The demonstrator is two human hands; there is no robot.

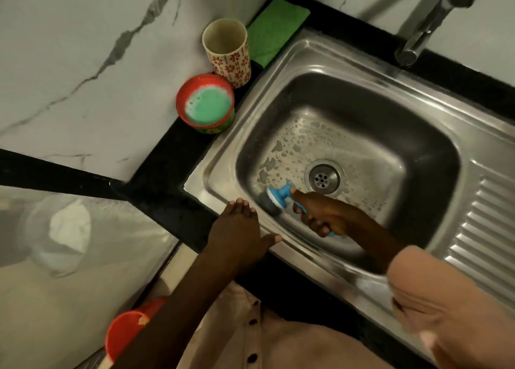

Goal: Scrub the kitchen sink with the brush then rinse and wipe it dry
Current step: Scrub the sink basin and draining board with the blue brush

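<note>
A blue-handled scrub brush, gripped in the right hand, pressed against the near left wall of the wet steel sink, beside the drain. The left hand rested flat, fingers straight, on the sink's near left rim. At the bench's back left corner stood a floral cup, a red tub of green soap and a green cloth.
</note>
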